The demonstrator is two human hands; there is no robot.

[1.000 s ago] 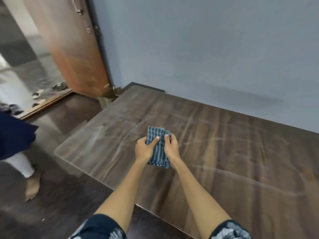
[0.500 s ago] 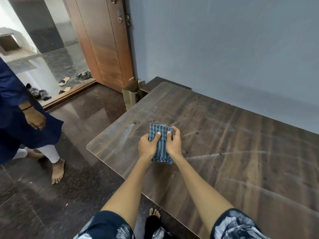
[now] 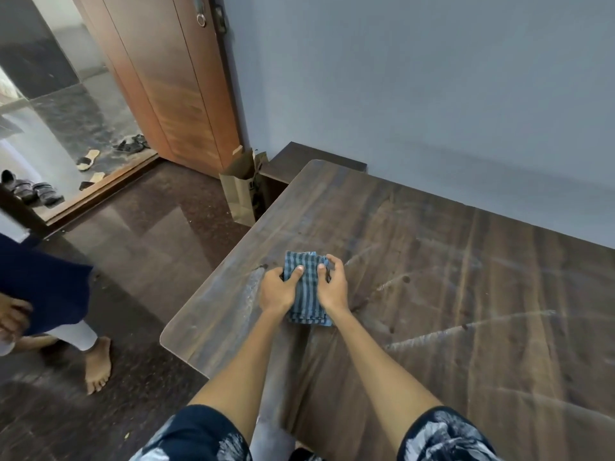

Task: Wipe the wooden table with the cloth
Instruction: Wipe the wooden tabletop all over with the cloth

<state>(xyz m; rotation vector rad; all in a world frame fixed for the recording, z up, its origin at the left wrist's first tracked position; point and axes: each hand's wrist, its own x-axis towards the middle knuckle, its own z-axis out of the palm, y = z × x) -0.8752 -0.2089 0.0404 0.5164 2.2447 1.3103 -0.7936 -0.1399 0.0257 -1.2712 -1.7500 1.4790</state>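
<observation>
While folded cloth (image 3: 307, 287) sits pinched between left hand (image 3: 276, 291) and right hand (image 3: 332, 289), thumbs on top, fingers curled under its edges, just above surface (image 3: 466, 294) near left corner. Best laid flat, pressed under one palm, swept in overlapping strokes across dusty streaks (image 3: 466, 331); door (image 3: 173, 94), sandals (image 3: 129, 146) beyond.
</observation>
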